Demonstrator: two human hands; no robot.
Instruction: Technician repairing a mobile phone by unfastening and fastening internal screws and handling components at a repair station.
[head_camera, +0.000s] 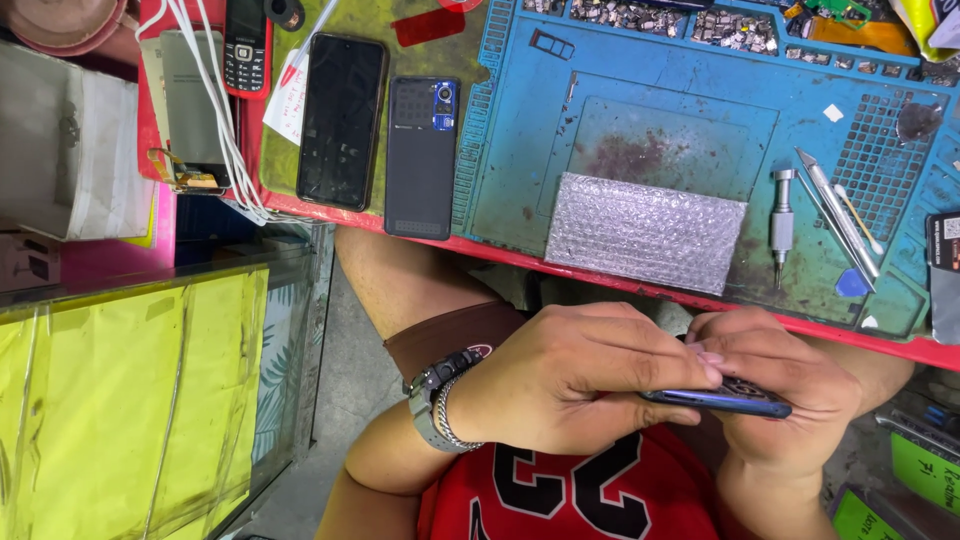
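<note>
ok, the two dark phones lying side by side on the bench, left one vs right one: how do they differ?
The glossy black phone lies screen up; the matte dark grey phone lies back up, its blue camera block showing. The black phone rests wholly on the olive-green mat, while the grey one's lower end reaches past the mat to the red bench edge. Both are slim slabs, untouched by either hand.

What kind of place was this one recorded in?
Most likely a phone repair bench. A blue repair mat has trays of tiny parts, a screwdriver and tweezers lie on it, and both hands hold a blue phone.
</note>
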